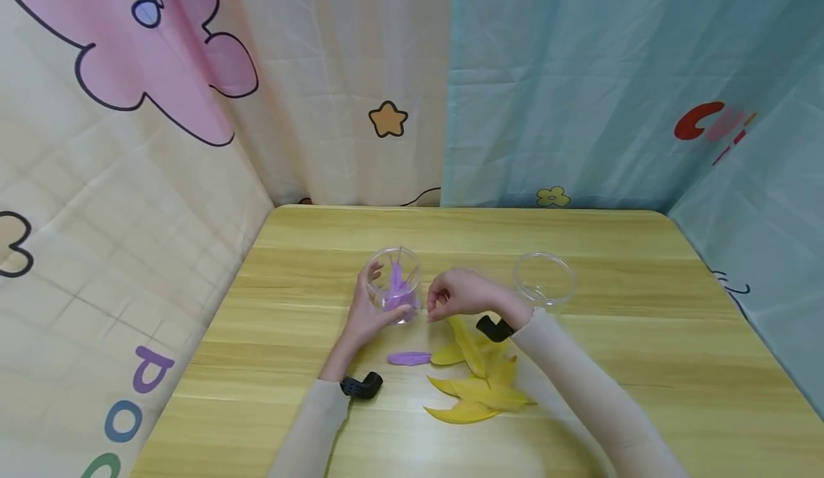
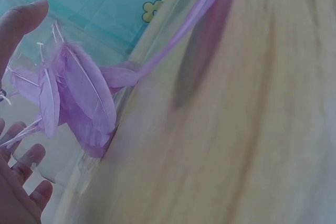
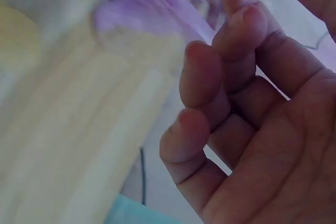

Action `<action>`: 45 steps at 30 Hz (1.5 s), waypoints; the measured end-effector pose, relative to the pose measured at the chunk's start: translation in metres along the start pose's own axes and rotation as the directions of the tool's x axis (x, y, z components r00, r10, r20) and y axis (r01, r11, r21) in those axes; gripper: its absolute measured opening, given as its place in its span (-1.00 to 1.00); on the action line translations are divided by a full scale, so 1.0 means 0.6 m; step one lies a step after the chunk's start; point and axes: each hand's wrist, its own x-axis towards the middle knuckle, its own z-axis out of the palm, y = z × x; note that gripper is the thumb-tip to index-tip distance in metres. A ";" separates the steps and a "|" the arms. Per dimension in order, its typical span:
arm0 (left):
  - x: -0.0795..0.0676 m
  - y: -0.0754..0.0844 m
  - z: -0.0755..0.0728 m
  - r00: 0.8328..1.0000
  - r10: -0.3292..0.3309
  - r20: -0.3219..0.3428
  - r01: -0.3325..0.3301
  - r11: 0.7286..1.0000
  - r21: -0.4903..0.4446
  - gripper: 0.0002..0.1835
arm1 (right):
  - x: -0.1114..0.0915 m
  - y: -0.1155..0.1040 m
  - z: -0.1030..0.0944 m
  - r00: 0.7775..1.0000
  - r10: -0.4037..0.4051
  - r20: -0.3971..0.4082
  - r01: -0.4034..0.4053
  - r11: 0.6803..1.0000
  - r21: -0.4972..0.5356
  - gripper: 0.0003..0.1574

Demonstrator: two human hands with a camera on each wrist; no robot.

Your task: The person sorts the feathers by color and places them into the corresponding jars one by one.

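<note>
My left hand (image 1: 370,310) grips a clear round plastic cup (image 1: 393,252) on the wooden table, thumb on the near side and fingers around the far left. Inside it stand several purple feathers (image 2: 86,85), quills up. Just right of the cup is my right hand (image 1: 460,294), its fingers (image 3: 202,74) loosely bent and apart from the thumb, nothing showing between them. A single purple feather (image 1: 409,358) lies on the table in front of the cup. Beside it, partly below the right wrist, spreads a pile of yellow feathers (image 1: 479,392).
A second clear round container (image 1: 543,277) stands on the table (image 1: 618,363) to the right, behind the right forearm. Patterned curtains (image 1: 553,84) hang along the back and both sides of the table. Black wrist cameras (image 1: 362,386) sit at both sleeve cuffs.
</note>
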 end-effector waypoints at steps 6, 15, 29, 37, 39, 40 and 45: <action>0.000 0.004 0.000 1.000 0.005 0.001 -0.005 1.000 0.004 0.18 | -0.015 0.008 0.063 0.996 0.030 0.079 -0.030 1.000 -0.003 -0.82; 0.000 0.004 0.000 1.000 -0.003 -0.001 0.003 1.000 -0.001 0.17 | -0.023 0.004 0.104 0.994 0.059 0.088 -0.052 0.995 -0.082 -0.75; 0.003 0.003 0.000 1.000 -0.009 -0.005 0.009 1.000 0.004 0.15 | -0.013 0.012 0.121 0.992 0.078 0.097 -0.072 0.996 -0.061 -0.80; 0.003 0.007 -0.002 1.000 -0.004 0.002 0.004 1.000 0.014 0.16 | -0.004 0.005 0.124 0.991 0.072 0.116 -0.064 0.995 -0.072 -0.82; 0.003 0.008 -0.001 1.000 -0.006 0.001 0.006 1.000 0.017 0.16 | -0.003 0.003 0.128 0.989 0.072 0.127 -0.060 0.994 -0.094 -0.82; 0.002 0.007 -0.001 1.000 -0.007 0.000 0.007 1.000 0.018 0.15 | -0.001 0.002 0.130 0.989 0.072 0.130 -0.058 0.993 -0.107 -0.82; 0.001 0.003 -0.001 1.000 0.001 -0.006 -0.001 1.000 0.017 0.14 | 0.003 -0.005 0.139 0.988 0.076 0.131 -0.046 0.975 -0.218 -0.77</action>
